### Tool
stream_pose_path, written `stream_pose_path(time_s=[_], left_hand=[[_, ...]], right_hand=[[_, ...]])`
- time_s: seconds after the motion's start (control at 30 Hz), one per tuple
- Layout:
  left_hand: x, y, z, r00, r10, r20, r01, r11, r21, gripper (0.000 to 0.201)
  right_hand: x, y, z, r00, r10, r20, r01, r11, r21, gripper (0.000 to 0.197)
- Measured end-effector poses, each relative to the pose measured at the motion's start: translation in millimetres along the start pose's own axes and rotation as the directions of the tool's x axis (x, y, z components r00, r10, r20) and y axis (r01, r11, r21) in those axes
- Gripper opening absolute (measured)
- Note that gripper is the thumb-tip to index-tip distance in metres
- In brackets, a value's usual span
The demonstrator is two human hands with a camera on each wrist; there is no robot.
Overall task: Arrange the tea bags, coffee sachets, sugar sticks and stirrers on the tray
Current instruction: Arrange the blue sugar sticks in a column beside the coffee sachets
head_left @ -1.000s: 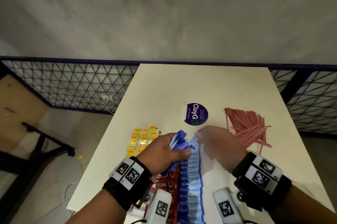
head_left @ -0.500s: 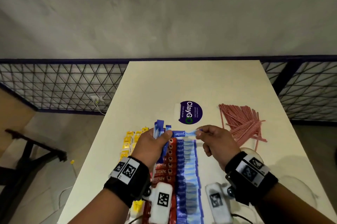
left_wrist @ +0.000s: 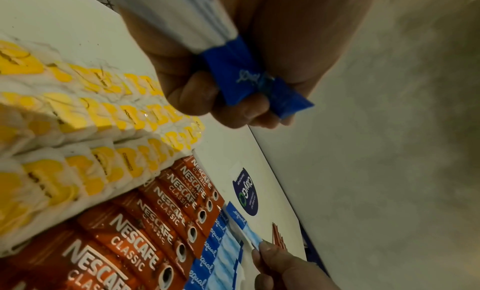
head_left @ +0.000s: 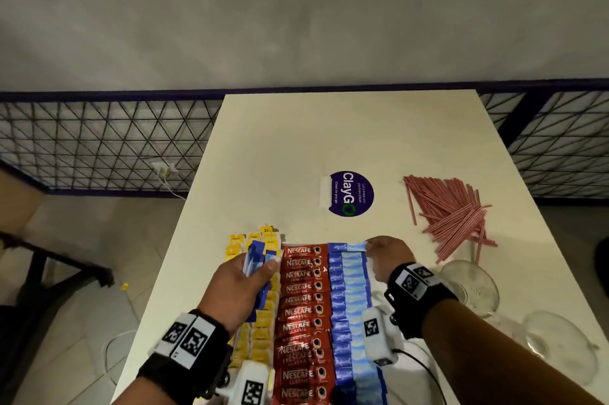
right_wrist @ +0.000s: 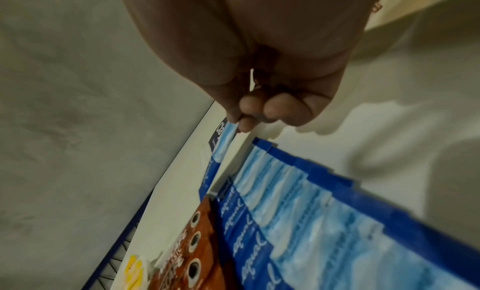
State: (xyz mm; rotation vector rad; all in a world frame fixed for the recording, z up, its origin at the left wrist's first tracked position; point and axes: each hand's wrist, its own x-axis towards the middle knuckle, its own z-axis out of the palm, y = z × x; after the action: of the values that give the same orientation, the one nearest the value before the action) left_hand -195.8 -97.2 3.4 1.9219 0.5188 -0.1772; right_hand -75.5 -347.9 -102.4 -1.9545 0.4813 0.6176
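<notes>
My left hand (head_left: 245,279) grips a bunch of blue sugar sticks (head_left: 255,256) (left_wrist: 235,73) above the yellow tea bags (head_left: 260,328) (left_wrist: 78,120). My right hand (head_left: 382,253) (right_wrist: 241,120) pinches the right end of one blue sugar stick (head_left: 346,246) (right_wrist: 221,153) at the far end of the blue sugar stick row (head_left: 351,312) (right_wrist: 311,222). Red Nescafe coffee sachets (head_left: 301,312) (left_wrist: 145,229) lie in a column between the tea bags and the sugar row. Red stirrers (head_left: 451,210) lie heaped at the right. The tray itself is not discernible.
A purple ClayGo sticker (head_left: 351,193) sits mid-table on the white table (head_left: 329,134). Clear glass vessels (head_left: 471,286) (head_left: 560,348) stand at the right near edge. A mesh railing (head_left: 99,144) borders the table's far side.
My right hand has drawn one sugar stick out of the left hand's bunch and lowered it to the far end of the blue row. The left hand drew back left with the bunch.
</notes>
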Motion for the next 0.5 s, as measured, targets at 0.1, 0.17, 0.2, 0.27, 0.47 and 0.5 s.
stream_pose_path(time_s=[0.1,0.17,0.2,0.27,0.47,0.5], left_hand=[[-0.4,-0.4,-2.6,1.000,-0.014,-0.024,0.013,1.000,-0.012,0.031],[-0.5,0.2,-2.3,0.999,-0.018,-0.030,0.017,1.000,-0.013,0.029],[-0.7,0.2,-2.2,0.999,-0.019,-0.030,0.019,1.000,-0.010,0.029],[-1.0,-0.6,-1.6,0.999,-0.025,-0.027,0.024,0.999,-0.021,0.029],[-3.0,-2.8,-0.7,1.000,-0.027,-0.010,0.027,0.999,-0.017,0.030],[-3.4,-3.2,-0.3,1.000,-0.024,-0.008,0.024,1.000,-0.010,0.030]], right_hand=[[0.9,3.1,0.4,1.000,0.003,-0.016,-0.005,0.997,-0.077,0.014],[1.8,4.9,-0.1,1.000,0.004,-0.028,-0.007,0.994,-0.113,0.017],[1.9,5.2,-0.1,1.000,-0.001,-0.028,-0.002,0.991,-0.131,0.018],[0.4,2.9,0.2,0.999,-0.001,-0.033,-0.004,0.991,-0.137,0.020],[0.1,1.1,3.0,0.999,-0.010,-0.039,0.001,0.974,-0.227,0.008],[-1.9,-0.9,3.7,0.998,-0.022,-0.050,0.009,0.968,-0.252,0.008]])
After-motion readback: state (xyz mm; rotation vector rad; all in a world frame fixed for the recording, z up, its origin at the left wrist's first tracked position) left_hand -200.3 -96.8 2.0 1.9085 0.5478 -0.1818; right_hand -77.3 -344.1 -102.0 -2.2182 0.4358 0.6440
